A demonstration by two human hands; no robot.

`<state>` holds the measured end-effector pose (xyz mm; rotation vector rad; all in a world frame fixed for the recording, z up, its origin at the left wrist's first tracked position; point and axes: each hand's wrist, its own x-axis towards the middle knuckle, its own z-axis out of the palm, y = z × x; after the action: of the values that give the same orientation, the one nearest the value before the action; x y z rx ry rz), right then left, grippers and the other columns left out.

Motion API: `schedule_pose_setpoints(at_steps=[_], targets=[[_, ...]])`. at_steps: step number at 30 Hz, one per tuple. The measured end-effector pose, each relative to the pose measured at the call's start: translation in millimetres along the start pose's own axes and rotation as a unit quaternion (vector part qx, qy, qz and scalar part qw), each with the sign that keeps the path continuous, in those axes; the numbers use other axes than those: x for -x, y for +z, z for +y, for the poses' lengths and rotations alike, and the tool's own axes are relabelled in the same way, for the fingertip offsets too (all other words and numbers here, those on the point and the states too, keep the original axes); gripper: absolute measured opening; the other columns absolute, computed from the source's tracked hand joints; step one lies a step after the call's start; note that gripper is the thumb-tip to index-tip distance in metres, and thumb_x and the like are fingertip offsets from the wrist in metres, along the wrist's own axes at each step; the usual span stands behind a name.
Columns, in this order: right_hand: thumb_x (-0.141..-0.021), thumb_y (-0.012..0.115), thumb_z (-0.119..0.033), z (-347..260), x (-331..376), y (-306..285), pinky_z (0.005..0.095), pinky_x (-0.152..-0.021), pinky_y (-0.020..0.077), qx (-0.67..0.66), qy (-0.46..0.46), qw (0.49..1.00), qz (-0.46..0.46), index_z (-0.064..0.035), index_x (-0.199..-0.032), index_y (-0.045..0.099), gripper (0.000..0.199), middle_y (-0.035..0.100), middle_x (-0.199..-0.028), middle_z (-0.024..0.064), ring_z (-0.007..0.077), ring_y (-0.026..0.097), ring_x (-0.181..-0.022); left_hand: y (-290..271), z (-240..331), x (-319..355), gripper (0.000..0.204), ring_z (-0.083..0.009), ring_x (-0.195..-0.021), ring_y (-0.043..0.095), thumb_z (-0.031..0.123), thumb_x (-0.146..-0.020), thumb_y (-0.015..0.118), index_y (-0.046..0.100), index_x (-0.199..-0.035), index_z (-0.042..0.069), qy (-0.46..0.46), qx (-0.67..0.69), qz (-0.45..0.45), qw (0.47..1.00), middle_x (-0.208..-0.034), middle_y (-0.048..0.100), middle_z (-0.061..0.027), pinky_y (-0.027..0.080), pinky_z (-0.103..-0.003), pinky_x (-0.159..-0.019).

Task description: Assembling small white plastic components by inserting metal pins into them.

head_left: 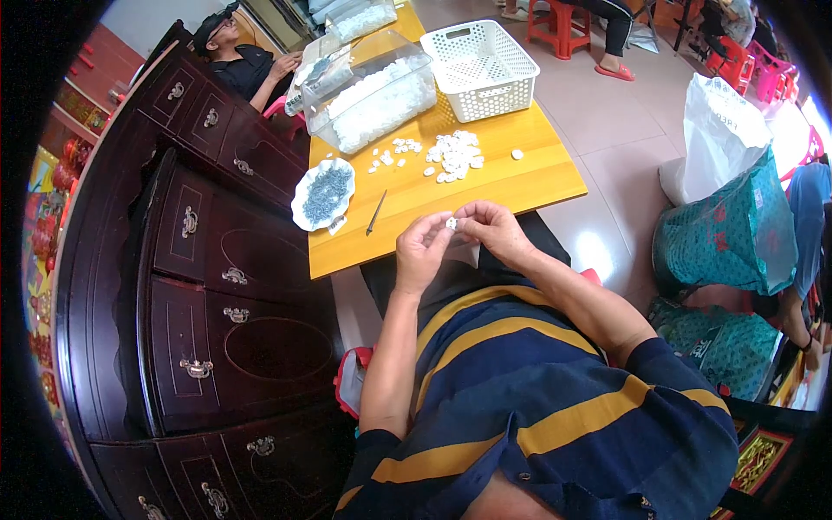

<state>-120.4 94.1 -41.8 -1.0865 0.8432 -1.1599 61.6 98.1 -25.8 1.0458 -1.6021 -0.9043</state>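
At the table's near edge, my left hand [421, 249] and my right hand [496, 230] meet, fingers closed in a pinch. Between the fingertips is a small white part [451, 223] with dark specks; its exact kind is too small to make out. Beyond the hands lies a pile of small round white pieces [454, 156], with a smaller scatter of white pieces [387, 159] to its left. A thin dark pointed tool [377, 213] rests left of my hands. Farther left, a white scalloped dish [302, 192] holds many small grey-blue bits [328, 192].
On the yellow wooden table [529, 178] stand a clear bin of white pieces [381, 100] and a white perforated basket [485, 82]. Dark wooden drawers [260, 338] line the left. Another person [247, 65] sits at far left. Teal sacks [728, 225] stand at right.
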Motion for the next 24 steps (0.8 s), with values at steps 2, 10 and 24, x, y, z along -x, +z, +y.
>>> schedule_pose_setpoints(at_steps=[2,10,24], targets=[[-0.096,0.065,-0.011,-8.2,3.8,4.3,0.0257,-0.078,0.0546,-0.014,0.034,0.999,0.000,-0.0011,-0.107,0.068,0.015,0.070,-0.094,0.0026,0.0097,0.065,-0.086,-1.6,2.4,-0.2,0.017,-0.0130,-0.086,0.071,0.002,-0.093,0.070,0.072,-0.110,-0.002,0.015,-0.011,-0.016,1.000,-0.098,0.073,-0.0073,0.056,-0.026,-0.078],[-0.098,0.064,-0.018,-0.6,-1.7,-4.8,0.0227,-0.066,0.0498,0.040,0.055,0.997,-0.031,-0.0005,-0.101,0.069,0.018,0.066,-0.084,-0.0001,0.0087,0.061,-0.076,-3.6,9.7,-1.4,0.019,-0.0144,-0.086,0.071,0.000,-0.091,0.070,0.072,-0.110,0.000,0.023,-0.041,-0.051,0.998,-0.098,0.072,-0.0074,0.056,-0.026,-0.078],[-0.099,0.069,-0.024,5.5,1.5,3.2,0.0236,-0.073,0.0550,-0.180,0.126,0.975,-0.044,-0.0080,-0.100,0.070,0.016,0.072,-0.093,0.0020,0.0091,0.067,-0.079,12.1,16.5,6.0,0.030,-0.0319,-0.089,0.070,0.013,-0.081,0.076,0.071,-0.109,0.006,0.154,-0.317,0.036,0.935,-0.099,0.070,-0.0121,0.057,-0.039,-0.076]])
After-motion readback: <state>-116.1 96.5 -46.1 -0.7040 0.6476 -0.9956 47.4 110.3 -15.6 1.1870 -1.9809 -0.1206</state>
